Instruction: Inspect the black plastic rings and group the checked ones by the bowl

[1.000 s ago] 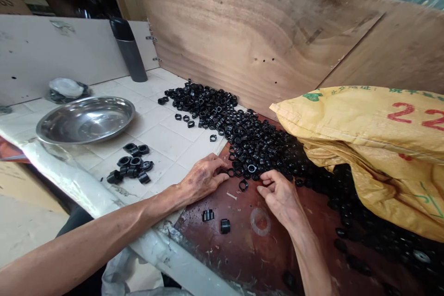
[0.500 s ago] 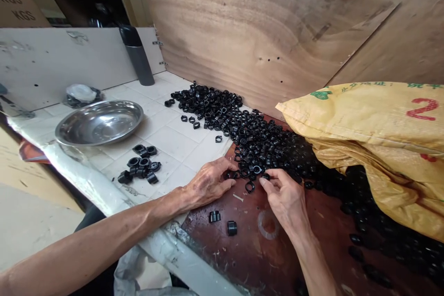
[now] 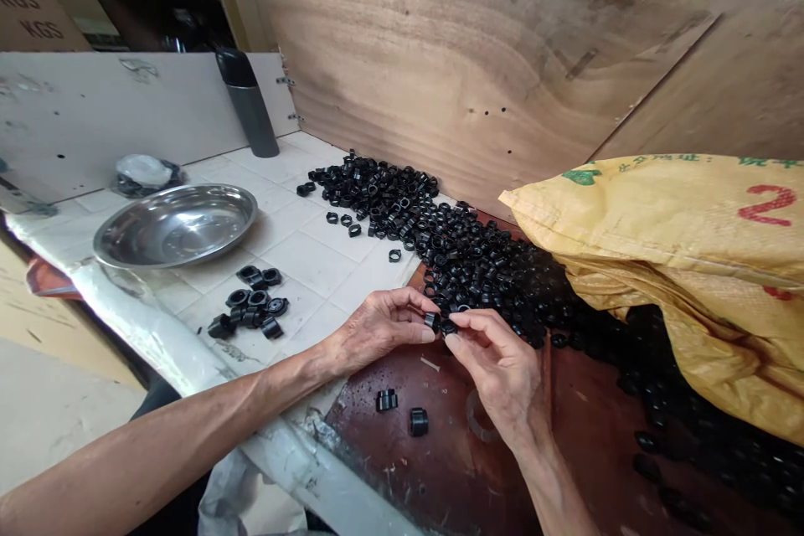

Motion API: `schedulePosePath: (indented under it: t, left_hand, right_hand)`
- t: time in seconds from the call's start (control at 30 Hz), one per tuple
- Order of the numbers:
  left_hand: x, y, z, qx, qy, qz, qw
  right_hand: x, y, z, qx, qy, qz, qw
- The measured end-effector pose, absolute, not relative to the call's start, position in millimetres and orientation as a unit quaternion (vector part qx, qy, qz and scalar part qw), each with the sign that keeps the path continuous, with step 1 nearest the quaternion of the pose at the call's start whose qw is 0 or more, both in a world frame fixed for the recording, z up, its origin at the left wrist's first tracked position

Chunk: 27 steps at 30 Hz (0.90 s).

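My left hand [image 3: 393,320] pinches a small black ring-like plastic part [image 3: 432,321] between thumb and fingers. Right beside it, my right hand [image 3: 496,356] grips another black plastic part [image 3: 448,327]. The two parts are close together; I cannot tell whether they touch. Behind the hands spreads a large heap of black plastic rings [image 3: 477,260]. Nearer me, on the brown board [image 3: 452,469], stand two black fittings [image 3: 387,399], apart from the heap. A small cluster of black fittings [image 3: 251,310] lies on the white tiled surface to the left.
A steel bowl [image 3: 179,251] and a dark grey bottle [image 3: 248,105] stand at the left. A yellow woven sack [image 3: 666,218] lies over the heap's right side. A plywood panel [image 3: 440,59] closes off the back. A wrapped bundle [image 3: 147,172] sits behind the bowl.
Both hands have come together in front of the heap, each lifting a black part. The right hand has moved left, and the view has shifted slightly.
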<state>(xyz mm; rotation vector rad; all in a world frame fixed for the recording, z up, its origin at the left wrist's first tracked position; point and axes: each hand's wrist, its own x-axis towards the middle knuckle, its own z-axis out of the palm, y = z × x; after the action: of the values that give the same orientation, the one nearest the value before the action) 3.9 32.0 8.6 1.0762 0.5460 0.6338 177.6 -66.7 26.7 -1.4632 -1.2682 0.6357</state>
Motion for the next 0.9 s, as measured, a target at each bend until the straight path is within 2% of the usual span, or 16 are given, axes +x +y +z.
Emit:
schedulePosePath:
  t: [0.3,0.5,0.73,0.9]
  left_hand:
    - [5.7,28.4,5.8,0.509,0.246,0.298,0.769]
    - [5.1,26.5,5.2,0.529,0.237,0.314,0.751]
    - [6.2,22.3,6.1,0.549,0.231,0.325,0.735]
    - [4.4,23.7,-1.6,0.577,0.219,0.332,0.713]
  right_hand:
    - [174.7,-66.8,15.9,-0.593,-0.614,0.196,0.482]
    - [175.2,-69.4,16.9,-0.615,-0.573,0.202,0.503]
    - [173.7,-69.1,19.7,-0.610,-0.600,0.179,0.485]
    - [170.3,-68.7,8.5,-0.643,-0.583,0.123,0.480]
